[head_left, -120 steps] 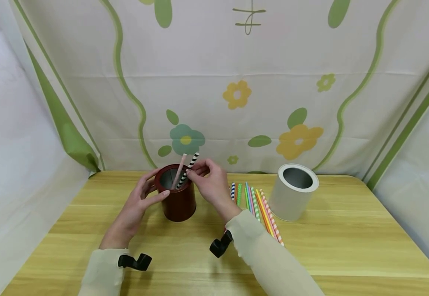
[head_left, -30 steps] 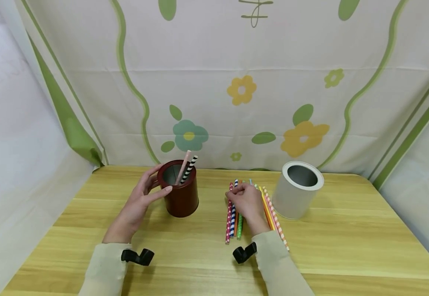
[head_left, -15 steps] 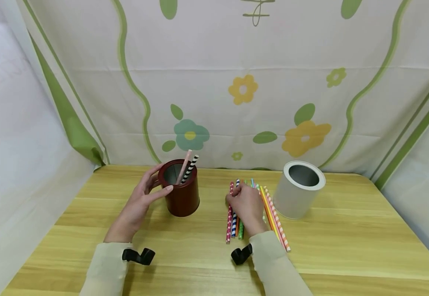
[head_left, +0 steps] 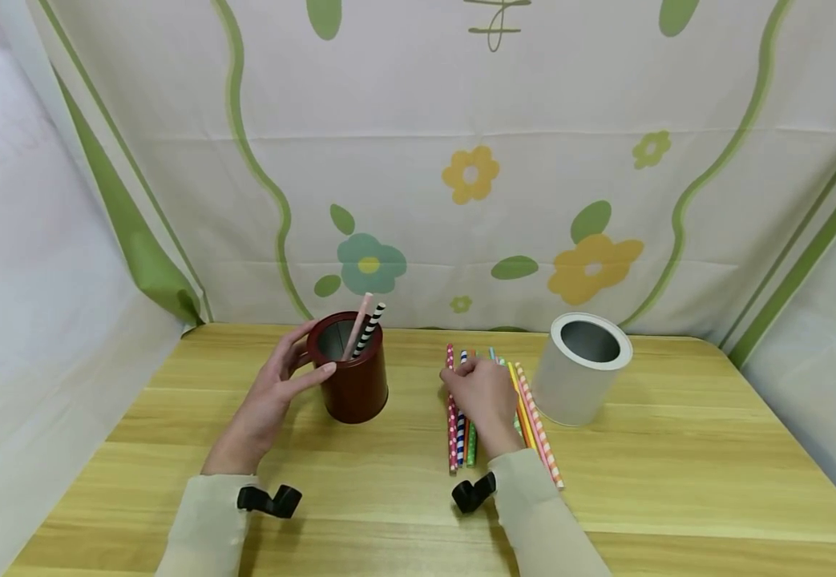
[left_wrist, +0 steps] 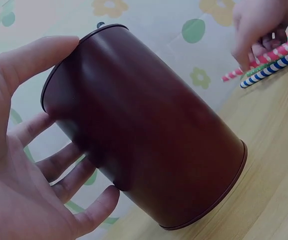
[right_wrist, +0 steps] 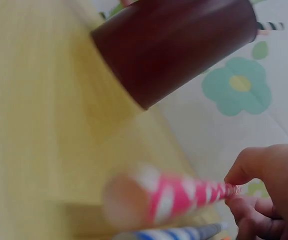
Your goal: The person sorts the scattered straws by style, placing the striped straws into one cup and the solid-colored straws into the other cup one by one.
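Note:
My left hand grips the dark red can near its rim, thumb in front and fingers around the far side; the left wrist view shows them along the can. A pale pink straw and a black-and-white striped straw lean inside. My right hand is over the loose straws; in the right wrist view its thumb and finger pinch the far end of a pink straw with white dots. Beside that straw lies a blue-striped straw.
Right of the right hand lie several coloured straws, an orange-striped straw outermost. A white can stands beyond them, its open top showing no contents. A flowered cloth hangs behind the wooden table.
From the red can, my right hand has moved right to the loose straws, leaving the black-and-white straw in the can. The pink dotted straw has shifted slightly. My left hand stays on the can.

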`<state>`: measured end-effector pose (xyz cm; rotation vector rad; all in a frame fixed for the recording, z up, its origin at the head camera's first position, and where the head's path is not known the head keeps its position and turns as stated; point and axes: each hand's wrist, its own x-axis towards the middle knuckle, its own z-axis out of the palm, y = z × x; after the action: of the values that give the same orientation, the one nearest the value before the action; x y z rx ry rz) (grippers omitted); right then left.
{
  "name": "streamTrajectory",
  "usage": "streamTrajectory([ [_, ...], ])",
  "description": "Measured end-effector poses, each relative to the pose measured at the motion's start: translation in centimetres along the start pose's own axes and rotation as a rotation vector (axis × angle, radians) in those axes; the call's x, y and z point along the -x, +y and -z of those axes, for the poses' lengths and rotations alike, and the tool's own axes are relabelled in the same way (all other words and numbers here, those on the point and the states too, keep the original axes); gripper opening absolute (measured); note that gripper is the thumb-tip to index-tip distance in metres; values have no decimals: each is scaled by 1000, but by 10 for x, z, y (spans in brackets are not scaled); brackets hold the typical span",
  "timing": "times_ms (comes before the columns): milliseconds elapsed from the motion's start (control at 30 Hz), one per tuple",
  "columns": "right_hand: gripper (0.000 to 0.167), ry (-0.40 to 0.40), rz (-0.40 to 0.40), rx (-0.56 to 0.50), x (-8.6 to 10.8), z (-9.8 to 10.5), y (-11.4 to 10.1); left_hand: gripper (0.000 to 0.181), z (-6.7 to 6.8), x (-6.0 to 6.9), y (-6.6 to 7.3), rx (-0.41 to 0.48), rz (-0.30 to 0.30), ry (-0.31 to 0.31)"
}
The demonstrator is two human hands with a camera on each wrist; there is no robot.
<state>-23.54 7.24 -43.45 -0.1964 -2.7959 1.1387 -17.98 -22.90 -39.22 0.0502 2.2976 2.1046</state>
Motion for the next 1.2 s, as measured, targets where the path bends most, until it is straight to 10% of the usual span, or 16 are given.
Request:
streamTrajectory([
  [600,21,-104,-105,-711,-1,42,-24,78,0,0,-2,27,-3,-13],
  [1200,19,-82,-17,-932,-5,63,-45,80,2,0,-3,12,0,-16],
])
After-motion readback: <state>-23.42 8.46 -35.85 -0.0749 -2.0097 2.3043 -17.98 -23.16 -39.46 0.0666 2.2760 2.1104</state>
